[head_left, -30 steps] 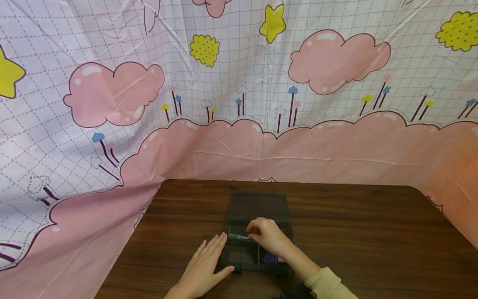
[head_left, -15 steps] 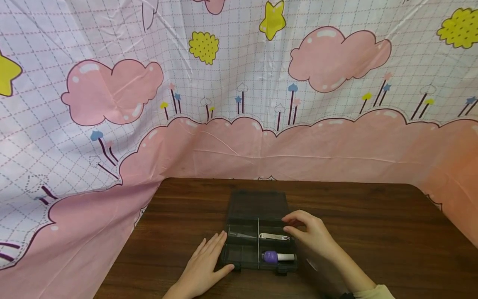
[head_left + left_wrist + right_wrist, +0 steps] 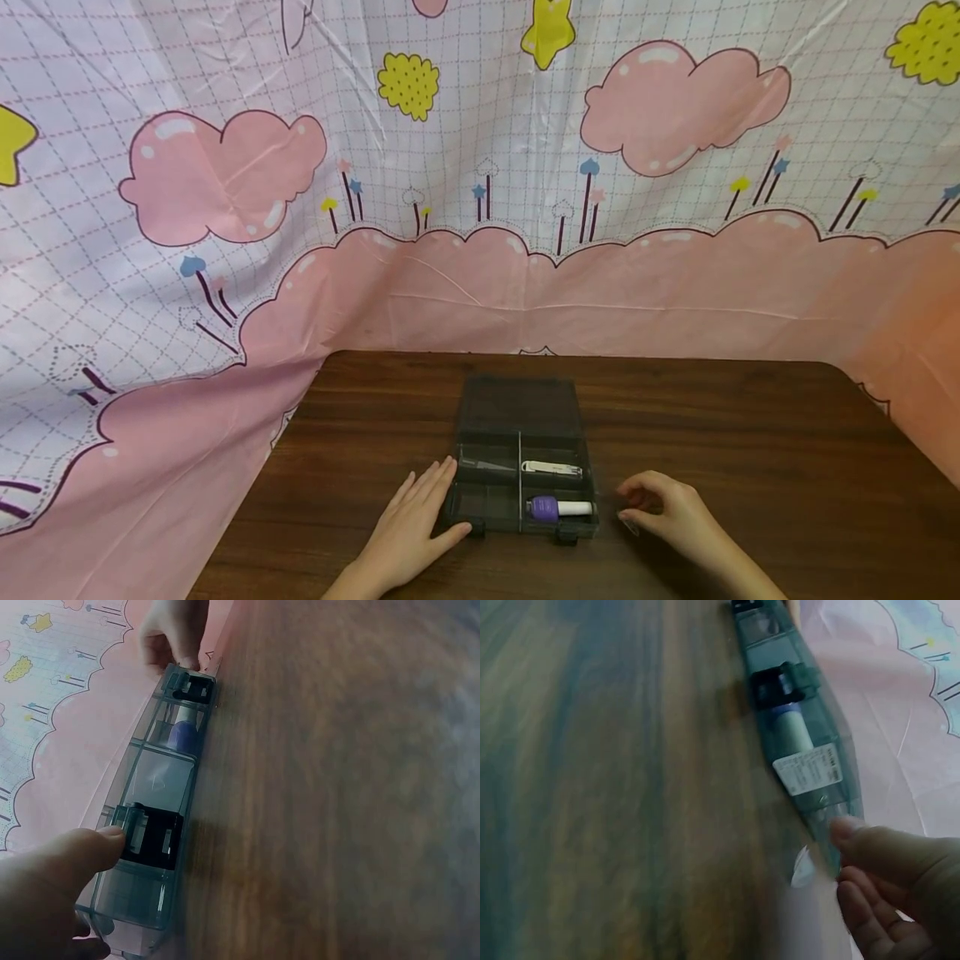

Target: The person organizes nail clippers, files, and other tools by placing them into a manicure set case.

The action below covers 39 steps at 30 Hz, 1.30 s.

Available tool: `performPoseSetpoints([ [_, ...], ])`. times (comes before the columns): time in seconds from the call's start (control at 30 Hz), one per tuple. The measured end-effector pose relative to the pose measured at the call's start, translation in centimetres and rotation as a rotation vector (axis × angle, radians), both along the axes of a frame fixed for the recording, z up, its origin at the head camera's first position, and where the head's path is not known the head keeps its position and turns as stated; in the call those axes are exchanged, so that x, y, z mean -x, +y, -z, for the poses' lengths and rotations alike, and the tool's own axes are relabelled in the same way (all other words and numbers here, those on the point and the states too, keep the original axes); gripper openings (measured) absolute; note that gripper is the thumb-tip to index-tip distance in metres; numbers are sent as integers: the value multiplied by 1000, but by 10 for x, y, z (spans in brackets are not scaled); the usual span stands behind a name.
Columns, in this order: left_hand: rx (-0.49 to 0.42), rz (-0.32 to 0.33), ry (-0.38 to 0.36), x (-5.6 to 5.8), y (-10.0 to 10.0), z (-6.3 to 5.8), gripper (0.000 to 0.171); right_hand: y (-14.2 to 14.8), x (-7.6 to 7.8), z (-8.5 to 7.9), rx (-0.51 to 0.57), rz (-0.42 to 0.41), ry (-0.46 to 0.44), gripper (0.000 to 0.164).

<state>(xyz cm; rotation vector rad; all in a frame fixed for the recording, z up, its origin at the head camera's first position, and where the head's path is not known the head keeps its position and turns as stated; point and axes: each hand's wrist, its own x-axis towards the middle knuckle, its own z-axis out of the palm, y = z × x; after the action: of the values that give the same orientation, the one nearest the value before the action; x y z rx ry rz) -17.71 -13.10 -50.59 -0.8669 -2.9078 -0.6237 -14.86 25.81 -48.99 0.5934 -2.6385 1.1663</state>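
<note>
Well, left hand point(image 3: 409, 523) against box point(image 3: 519, 407) — right hand point(image 3: 670, 510) curved alongside.

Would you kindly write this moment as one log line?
left hand: touching open box; right hand: near small pale piece on table; contents: clipper right rear, purple bottle right front, slim tool left rear

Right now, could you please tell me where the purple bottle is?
In the head view, the purple bottle lies in the near right compartment of the open box, on the near side of the nail clipper.
</note>
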Motion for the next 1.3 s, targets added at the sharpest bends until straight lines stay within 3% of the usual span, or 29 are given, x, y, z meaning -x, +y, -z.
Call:
performPoseSetpoints([
  [0.33,11,-9,2,3,1,0,87,6,-1,5,-34,-55,-71,29],
  [0.67,4,-6,-20,2,0,-1,87,4,-3,8,-29,-62,-84,24],
  [1.1,11,-10,-23,1,1,-1,87,4,-5,8,-17,-32,-70,20],
  [1.3,9,-9,-26,1,1,-1,87,6,-6,6,-9,-10,-24,20],
])
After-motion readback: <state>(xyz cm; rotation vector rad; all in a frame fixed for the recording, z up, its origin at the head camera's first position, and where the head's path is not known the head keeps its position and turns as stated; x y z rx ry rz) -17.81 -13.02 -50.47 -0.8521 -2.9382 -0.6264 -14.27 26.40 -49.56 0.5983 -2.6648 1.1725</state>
